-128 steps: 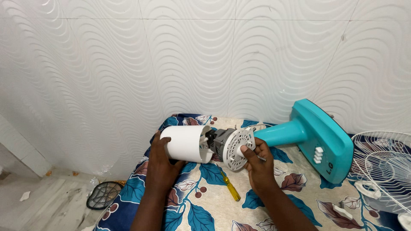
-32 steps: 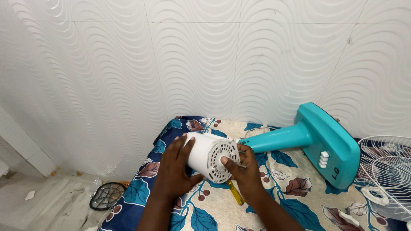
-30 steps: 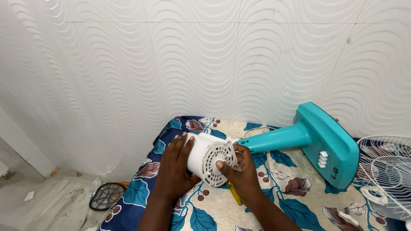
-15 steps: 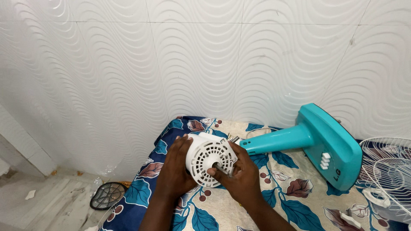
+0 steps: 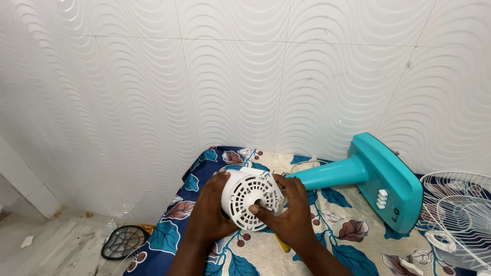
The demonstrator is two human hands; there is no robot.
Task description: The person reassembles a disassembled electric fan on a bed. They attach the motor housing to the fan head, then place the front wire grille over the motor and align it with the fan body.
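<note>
White fan motor housing (image 5: 248, 197), a round plastic shell with a slotted vent face turned toward the camera, sits on its side at the near end of the teal fan stand (image 5: 376, 179), above a floral-print cloth (image 5: 337, 240) that covers the work surface. Left hand (image 5: 207, 212) wraps around the housing's left flank, fingers curled over the smooth white shell and gripping it. Right hand (image 5: 289, 217) closes around the lower right edge of the vent face, its thumb pressed near the small centre hole where a short metal shaft shows; it too is gripping the housing. Behind the hands the stand's teal neck runs up and to the right into a broad teal base tipped on edge, with white push buttons on its side. Just below the right hand, a yellow screwdriver handle (image 5: 282, 244) peeks out on the cloth. At the far right edge lies a white wire fan guard (image 5: 460, 214). Down on the pale floor to the left rests a dark racket-shaped swatter (image 5: 124, 240). A white wave-textured tile wall (image 5: 245, 76) fills the background.
</note>
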